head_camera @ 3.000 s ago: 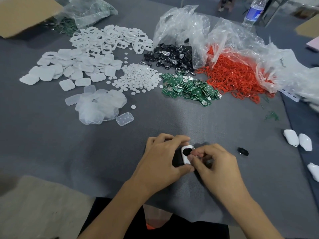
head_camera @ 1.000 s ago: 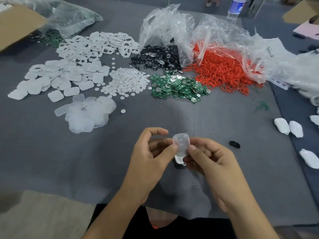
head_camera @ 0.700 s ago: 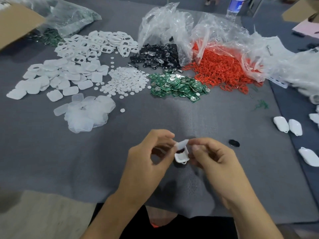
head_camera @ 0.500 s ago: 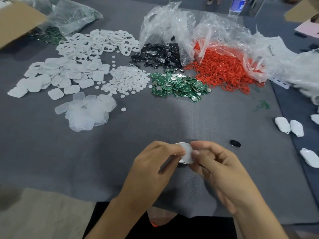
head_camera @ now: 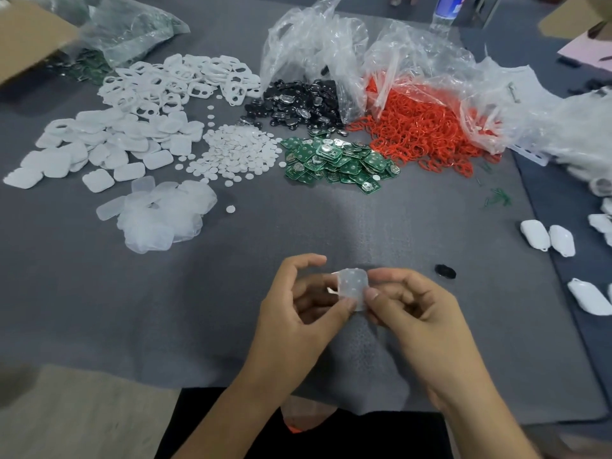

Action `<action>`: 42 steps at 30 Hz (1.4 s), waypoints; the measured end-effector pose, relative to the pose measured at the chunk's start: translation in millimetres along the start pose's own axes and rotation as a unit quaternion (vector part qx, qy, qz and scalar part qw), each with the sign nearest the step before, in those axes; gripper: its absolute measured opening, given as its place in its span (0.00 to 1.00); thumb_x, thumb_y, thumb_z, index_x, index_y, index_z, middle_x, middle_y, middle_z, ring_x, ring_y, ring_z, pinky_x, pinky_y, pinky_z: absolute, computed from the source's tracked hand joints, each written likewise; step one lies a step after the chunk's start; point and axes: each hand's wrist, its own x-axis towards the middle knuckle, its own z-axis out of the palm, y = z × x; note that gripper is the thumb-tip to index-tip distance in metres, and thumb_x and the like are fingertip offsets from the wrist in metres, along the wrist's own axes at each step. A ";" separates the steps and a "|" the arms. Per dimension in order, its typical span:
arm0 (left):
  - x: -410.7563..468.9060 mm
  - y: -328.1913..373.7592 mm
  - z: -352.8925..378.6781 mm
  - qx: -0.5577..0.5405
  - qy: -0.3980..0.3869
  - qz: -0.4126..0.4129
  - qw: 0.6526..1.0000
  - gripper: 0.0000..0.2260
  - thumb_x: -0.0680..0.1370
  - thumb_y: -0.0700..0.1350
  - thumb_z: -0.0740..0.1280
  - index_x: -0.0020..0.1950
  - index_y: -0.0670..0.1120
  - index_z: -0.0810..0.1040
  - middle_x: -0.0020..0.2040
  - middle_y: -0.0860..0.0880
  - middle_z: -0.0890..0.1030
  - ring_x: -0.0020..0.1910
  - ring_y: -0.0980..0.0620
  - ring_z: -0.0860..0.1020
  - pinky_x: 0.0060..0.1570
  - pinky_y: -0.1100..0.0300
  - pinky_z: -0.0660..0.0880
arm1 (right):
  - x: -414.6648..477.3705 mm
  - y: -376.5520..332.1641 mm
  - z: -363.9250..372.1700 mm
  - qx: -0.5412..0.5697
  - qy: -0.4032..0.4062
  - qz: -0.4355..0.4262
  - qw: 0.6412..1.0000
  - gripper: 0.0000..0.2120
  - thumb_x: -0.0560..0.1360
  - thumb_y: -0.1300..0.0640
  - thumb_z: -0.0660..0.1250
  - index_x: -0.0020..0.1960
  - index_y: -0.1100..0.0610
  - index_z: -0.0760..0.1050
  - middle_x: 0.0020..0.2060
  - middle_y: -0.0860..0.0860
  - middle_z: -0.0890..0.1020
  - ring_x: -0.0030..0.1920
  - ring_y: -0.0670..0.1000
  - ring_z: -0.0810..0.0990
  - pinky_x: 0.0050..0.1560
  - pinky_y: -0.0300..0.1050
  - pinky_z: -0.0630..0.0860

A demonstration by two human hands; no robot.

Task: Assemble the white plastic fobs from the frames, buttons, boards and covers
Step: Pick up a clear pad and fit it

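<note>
Hands sit nearest in my feed, raised just above the grey mat point(head_camera: 231, 293). My left hand point(head_camera: 298, 313) and right hand point(head_camera: 420, 313) both pinch one small fob part point(head_camera: 352, 283) between them: a cloudy, see-through pad with small bumps. A sliver of white plastic shows behind its left edge. Each thumb presses on the pad's lower edge, and the other fingers are curled behind it. I cannot tell how well the pad is seated on the white piece.

Just right of my hands a single black button point(head_camera: 445, 271) lies on the mat. Further right, several white shells point(head_camera: 535, 234) rest near the mat's edge.

Beyond, to the left, is a heap of cloudy pads point(head_camera: 159, 217). Behind it are white covers point(head_camera: 109, 144) and a scatter of small white discs point(head_camera: 238, 150). Green boards point(head_camera: 337, 160) are piled in the middle, touching the red rings point(head_camera: 420, 130) on their right. Further back lie white frames point(head_camera: 175, 81) and black buttons point(head_camera: 298, 101), which spill from crumpled clear bags point(head_camera: 314, 38). A water bottle point(head_camera: 447, 11) stands at the far edge, and a cardboard box point(head_camera: 26, 38) fills the far left corner.
</note>
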 end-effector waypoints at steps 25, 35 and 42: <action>17.2 -20.2 -22.6 0.457 -0.051 0.102 0.882 0.37 0.69 0.66 0.74 0.73 0.61 0.62 0.62 0.68 0.76 0.67 0.66 0.66 0.66 0.69 0.53 | 32.7 -1.3 -2.0 -0.350 0.015 -0.019 0.936 0.09 0.69 0.63 0.72 0.38 0.48 0.81 0.31 0.41 0.83 0.33 0.41 0.81 0.35 0.28 0.73; 17.1 -24.6 -21.7 0.474 -0.038 0.106 0.873 0.33 0.72 0.69 0.70 0.73 0.62 0.64 0.62 0.70 0.77 0.68 0.67 0.66 0.65 0.66 0.54 | 42.7 1.2 1.8 -0.360 0.005 0.026 0.933 0.08 0.70 0.59 0.74 0.39 0.46 0.83 0.32 0.41 0.84 0.33 0.39 0.81 0.35 0.31 0.72; 17.5 -25.9 -22.0 0.483 -0.031 0.117 0.867 0.27 0.71 0.68 0.71 0.68 0.64 0.69 0.61 0.70 0.76 0.65 0.66 0.68 0.62 0.62 0.60 | 44.2 7.3 0.6 -0.304 0.008 0.059 0.951 0.05 0.70 0.61 0.75 0.39 0.51 0.83 0.31 0.48 0.84 0.31 0.48 0.83 0.38 0.47 0.80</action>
